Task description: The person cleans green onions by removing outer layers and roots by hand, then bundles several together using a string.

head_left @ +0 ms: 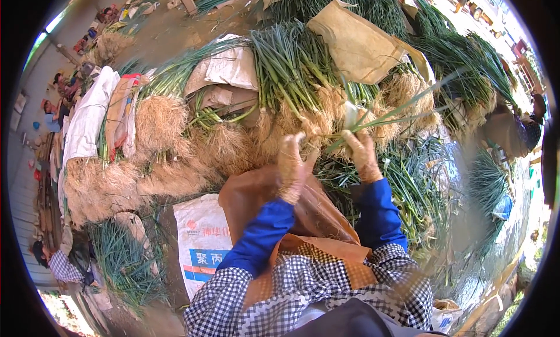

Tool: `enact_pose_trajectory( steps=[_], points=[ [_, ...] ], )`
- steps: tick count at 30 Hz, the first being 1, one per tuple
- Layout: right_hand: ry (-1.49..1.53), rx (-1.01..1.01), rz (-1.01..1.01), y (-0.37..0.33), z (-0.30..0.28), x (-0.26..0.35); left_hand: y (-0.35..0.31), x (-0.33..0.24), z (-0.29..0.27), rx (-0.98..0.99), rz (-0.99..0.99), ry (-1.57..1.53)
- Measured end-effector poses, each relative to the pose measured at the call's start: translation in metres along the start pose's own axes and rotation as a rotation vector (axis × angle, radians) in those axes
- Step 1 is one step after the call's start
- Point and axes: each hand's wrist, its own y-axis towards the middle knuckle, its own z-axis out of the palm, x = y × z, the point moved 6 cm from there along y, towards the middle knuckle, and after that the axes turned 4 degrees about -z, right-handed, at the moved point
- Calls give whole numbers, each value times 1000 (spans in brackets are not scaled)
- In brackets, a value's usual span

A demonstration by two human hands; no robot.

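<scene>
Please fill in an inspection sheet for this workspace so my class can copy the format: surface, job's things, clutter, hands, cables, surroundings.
Surface: brown ground, largely covered by plants and sacks.
Job's things: bundled green onions, long fibrous roots facing the worker; a loose green onion.
Clutter: white printed sack left of the worker; tan sheet over some bundles.
Hands: right hand holds the loose green onion; left hand at the roots, grip unclear.
Cables: nothing seen.
Surroundings: person in checked clothing, lower left; vehicle, upper right.
</scene>
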Motion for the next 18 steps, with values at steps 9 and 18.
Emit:
enact_pose_trajectory(
  steps=[9, 18],
  points=[
    [-6, -51, -51, -8, -39, 31, -5, -56, 40, 777, 9, -225],
    [-903, -187, -359, -9, -27, -105, -111, 26, 123, 767, -1224, -1822]
  ],
)
